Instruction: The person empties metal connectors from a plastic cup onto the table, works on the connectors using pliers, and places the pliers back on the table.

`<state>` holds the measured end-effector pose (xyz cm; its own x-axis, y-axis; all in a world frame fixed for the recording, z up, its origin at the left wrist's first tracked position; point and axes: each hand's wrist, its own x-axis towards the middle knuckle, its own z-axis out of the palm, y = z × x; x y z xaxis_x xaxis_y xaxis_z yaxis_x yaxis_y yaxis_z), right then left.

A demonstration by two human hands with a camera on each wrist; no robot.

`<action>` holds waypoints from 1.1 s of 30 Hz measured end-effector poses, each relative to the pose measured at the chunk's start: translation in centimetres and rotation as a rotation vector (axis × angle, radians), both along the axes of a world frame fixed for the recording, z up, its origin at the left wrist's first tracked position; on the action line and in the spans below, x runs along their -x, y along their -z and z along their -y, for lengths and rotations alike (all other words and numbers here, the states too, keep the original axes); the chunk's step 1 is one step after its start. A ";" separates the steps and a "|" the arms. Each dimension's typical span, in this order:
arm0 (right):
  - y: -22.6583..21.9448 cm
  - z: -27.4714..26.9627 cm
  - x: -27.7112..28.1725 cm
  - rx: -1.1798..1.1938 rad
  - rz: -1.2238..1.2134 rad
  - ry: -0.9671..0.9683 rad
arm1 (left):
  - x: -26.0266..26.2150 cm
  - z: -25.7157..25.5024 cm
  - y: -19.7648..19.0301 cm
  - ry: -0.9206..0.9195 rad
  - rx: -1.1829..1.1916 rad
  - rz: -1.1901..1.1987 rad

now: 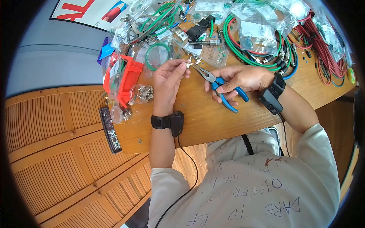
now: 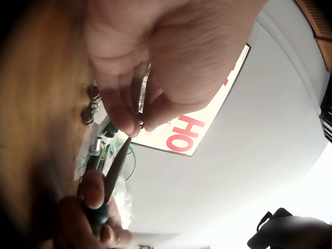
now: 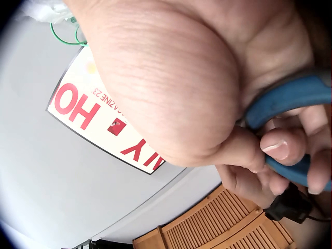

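Note:
My left hand pinches a small, pale metal connector part between thumb and fingertips above the table. In my right hand are needle-nose pliers with blue handles, their narrow tips reaching to the part. From the left wrist, the part shows between the fingertips, with the pliers pointing up at it. The right wrist view has fingers curled about the blue handles of the pliers; the palm hides the tips. Just beyond the left fingertips lies another small metal connector.
Left of the left hand stand a red bin and a clear jar with metal fittings. A black device lies at the table's left edge. Green cables, plastic bags and red cables crowd the far side.

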<state>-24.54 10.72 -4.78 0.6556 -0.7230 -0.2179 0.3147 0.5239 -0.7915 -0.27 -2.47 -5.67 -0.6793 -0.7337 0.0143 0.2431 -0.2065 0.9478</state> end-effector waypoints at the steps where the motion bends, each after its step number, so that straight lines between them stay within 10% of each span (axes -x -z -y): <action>1: 0.3 0.1 0.0 0.000 -0.001 0.000 | 0.0 0.0 0.1 0.010 0.014 0.015; 33: 0.5 0.0 -0.1 0.021 0.020 0.006 | 0.0 0.2 0.7 0.050 -0.011 -0.027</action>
